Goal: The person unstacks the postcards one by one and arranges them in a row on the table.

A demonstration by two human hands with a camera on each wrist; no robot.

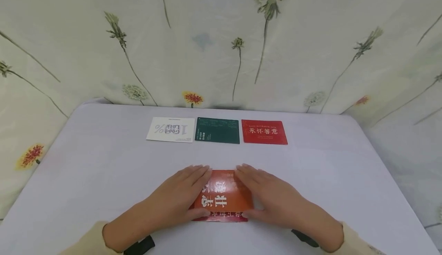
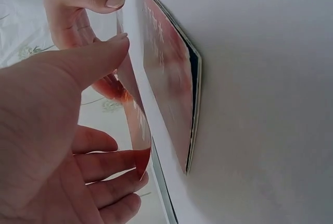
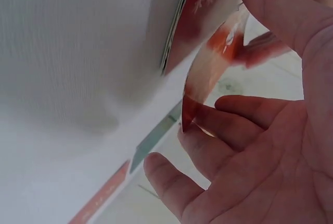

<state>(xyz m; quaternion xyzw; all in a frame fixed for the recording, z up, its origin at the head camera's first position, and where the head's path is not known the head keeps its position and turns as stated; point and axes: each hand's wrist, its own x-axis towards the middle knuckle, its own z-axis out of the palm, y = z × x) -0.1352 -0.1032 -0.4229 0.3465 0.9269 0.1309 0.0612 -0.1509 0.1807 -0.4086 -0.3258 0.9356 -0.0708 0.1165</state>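
Observation:
Between my two hands is an orange-red card with white characters, lifted over a small stack of cards. My left hand holds its left side, thumb at the near edge and fingers at the far edge. My right hand grips the right side the same way. Both wrist views show the card bowed, with space under it. Below lies the stack, topped by a dark red card with white characters; its layered edges show in the left wrist view.
Farther back on the white-covered table, three cards lie in a row: a white one at left, a dark green one in the middle, a red one at right. A flower-patterned cloth rises behind the table.

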